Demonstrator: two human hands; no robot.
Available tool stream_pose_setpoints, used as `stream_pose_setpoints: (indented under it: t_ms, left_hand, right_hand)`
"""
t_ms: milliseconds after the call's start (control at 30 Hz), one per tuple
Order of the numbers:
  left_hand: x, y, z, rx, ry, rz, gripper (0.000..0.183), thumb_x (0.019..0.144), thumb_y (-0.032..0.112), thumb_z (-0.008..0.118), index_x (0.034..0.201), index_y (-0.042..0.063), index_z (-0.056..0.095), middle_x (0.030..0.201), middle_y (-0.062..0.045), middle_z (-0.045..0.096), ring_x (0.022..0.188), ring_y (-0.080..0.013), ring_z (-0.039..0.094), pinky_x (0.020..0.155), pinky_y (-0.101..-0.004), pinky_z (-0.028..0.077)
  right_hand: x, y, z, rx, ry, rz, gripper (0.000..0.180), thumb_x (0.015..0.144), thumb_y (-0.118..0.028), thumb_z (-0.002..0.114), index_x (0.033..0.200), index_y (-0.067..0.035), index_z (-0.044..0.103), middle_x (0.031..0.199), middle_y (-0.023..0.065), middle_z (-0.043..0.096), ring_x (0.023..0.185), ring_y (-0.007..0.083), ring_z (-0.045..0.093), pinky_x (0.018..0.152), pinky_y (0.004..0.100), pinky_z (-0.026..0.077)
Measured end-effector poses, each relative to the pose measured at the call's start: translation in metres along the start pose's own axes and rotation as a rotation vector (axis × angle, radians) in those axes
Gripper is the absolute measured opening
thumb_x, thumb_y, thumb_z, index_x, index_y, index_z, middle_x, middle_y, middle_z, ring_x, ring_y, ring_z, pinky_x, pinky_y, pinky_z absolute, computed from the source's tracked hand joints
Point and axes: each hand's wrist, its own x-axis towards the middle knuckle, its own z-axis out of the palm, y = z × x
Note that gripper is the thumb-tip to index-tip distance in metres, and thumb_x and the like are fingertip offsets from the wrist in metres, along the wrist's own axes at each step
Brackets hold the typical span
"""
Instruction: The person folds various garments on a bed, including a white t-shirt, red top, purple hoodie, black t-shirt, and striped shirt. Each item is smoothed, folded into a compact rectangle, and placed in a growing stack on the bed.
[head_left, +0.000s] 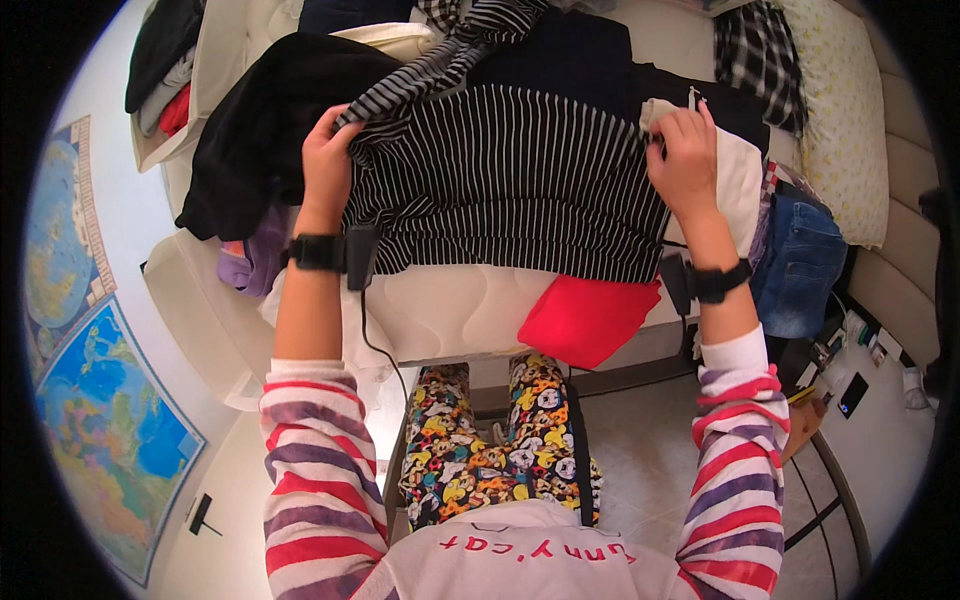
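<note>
A black-and-white striped long-sleeved garment (510, 180) lies spread over the bed before me, with one sleeve reaching up and away. My left hand (330, 142) grips its striped cloth at the left, where a sleeve bunches. At the right, my right hand (684, 154) has thumb and fingers pinched at the garment's edge, beside a white cloth (739, 180). A black garment (262, 120) lies left of the stripes, and dark navy cloth (570, 60) lies beyond them. Folded red cloth (589, 319) touches the near edge of the striped garment.
Folded blue jeans (799, 262) lie at the right, below a pale pillow (844, 120) and a black-and-white plaid cloth (761, 67). A purple garment (251, 259) is at the left. An open pale box (187, 112) holds folded clothes. The mattress edge (465, 349) is near my legs.
</note>
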Motion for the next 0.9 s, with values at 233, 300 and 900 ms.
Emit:
stream_pose_setpoints:
  t_ms: [233,300,900]
  left_hand:
    - [-0.075,0.005,-0.023,0.482,-0.433,0.115,0.025,0.063,-0.010,0.054,0.083,0.004,0.059,0.090,-0.006,0.064,0.088,-0.0215,0.058,0.079,-0.0284,0.043]
    - [-0.096,-0.013,-0.014,1.008,-0.528,0.253,0.024,0.061,-0.005,0.060,0.082,0.005,0.060,0.083,-0.008,0.059,0.085,-0.0285,0.054,0.075,-0.0379,0.041]
    - [-0.113,-0.039,0.044,0.950,-0.178,0.025,0.030,0.070,0.024,0.074,0.092,0.004,0.067,0.085,-0.011,0.064,0.085,-0.0281,0.056,0.080,-0.0394,0.042]
  right_hand:
    - [-0.100,-0.032,-0.017,-0.224,-0.264,-0.133,0.008,0.072,-0.006,0.056,0.080,-0.006,0.058,0.080,0.0084,0.050,0.086,0.0258,0.052,0.094,0.0441,0.038]
    - [-0.117,-0.038,-0.009,-0.418,-0.476,-0.038,0.010,0.073,-0.009,0.055,0.082,-0.005,0.059,0.081,0.0079,0.050,0.087,0.0250,0.051,0.091,0.0429,0.039]
    - [0.125,-0.041,0.183,0.939,0.108,1.271,0.028,0.074,-0.020,0.075,0.084,0.000,0.060,0.065,0.0060,0.055,0.050,0.0162,0.049,0.040,0.0275,0.034]
